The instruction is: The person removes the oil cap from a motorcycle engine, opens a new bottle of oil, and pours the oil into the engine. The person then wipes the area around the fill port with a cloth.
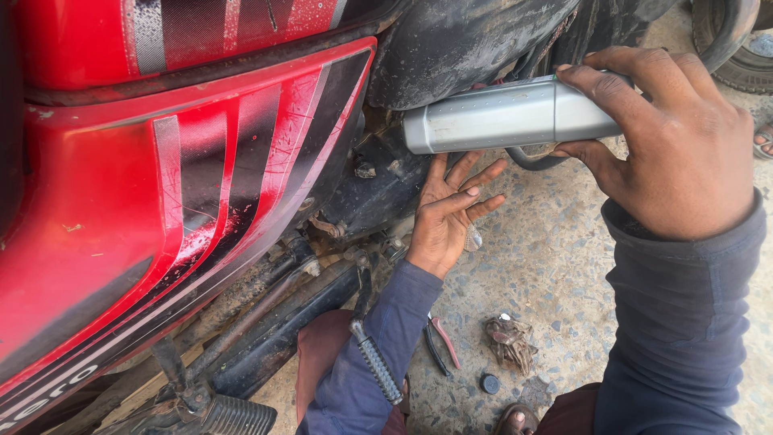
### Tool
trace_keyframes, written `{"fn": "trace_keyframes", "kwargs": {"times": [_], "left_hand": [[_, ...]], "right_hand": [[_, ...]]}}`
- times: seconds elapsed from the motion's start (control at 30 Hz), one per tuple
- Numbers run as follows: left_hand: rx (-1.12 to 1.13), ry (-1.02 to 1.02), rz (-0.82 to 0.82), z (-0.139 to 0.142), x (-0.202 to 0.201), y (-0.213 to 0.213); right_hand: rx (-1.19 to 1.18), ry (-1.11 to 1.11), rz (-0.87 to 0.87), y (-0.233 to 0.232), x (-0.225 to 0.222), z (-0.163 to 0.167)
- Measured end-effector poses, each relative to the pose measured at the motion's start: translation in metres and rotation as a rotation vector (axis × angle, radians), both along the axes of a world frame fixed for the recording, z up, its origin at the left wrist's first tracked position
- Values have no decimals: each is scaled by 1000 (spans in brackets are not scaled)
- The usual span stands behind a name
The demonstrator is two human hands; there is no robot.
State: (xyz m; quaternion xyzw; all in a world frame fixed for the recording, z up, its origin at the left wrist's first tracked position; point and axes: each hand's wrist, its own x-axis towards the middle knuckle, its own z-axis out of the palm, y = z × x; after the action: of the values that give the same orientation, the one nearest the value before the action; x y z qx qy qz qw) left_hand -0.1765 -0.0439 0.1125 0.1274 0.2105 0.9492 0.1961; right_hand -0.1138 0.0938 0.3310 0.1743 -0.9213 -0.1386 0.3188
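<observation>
We grip a smooth silver grab rail [507, 115] in our right hand [676, 145], fingers clamped around its end, its long axis running leftward toward the red motorcycle's side panel [185, 185]. Our left hand [448, 211] waits just below, fingers spread and empty, over gritty concrete [547, 266].

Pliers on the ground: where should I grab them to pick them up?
Grab the pliers by their two long handles, red and black, coming down from above. They lie flat on the concrete beside the left sleeve, handles spread slightly, so fingers could pinch both together. The jaw end is partly hidden.
</observation>
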Motion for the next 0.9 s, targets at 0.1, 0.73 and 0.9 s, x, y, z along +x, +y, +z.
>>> {"fn": "trace_keyframes", "kwargs": {"times": [0.1,0.73,0.9], "left_hand": [[19,0,-1,0,0,0],[-164,-4,53,-16,3,11],[-409,112,126,-41,11,29]], "right_hand": [[1,3,4,0,0,0],[-53,-173,-81,38,-3,-25],[-224,-494,-89,114,-14,-105]]}}
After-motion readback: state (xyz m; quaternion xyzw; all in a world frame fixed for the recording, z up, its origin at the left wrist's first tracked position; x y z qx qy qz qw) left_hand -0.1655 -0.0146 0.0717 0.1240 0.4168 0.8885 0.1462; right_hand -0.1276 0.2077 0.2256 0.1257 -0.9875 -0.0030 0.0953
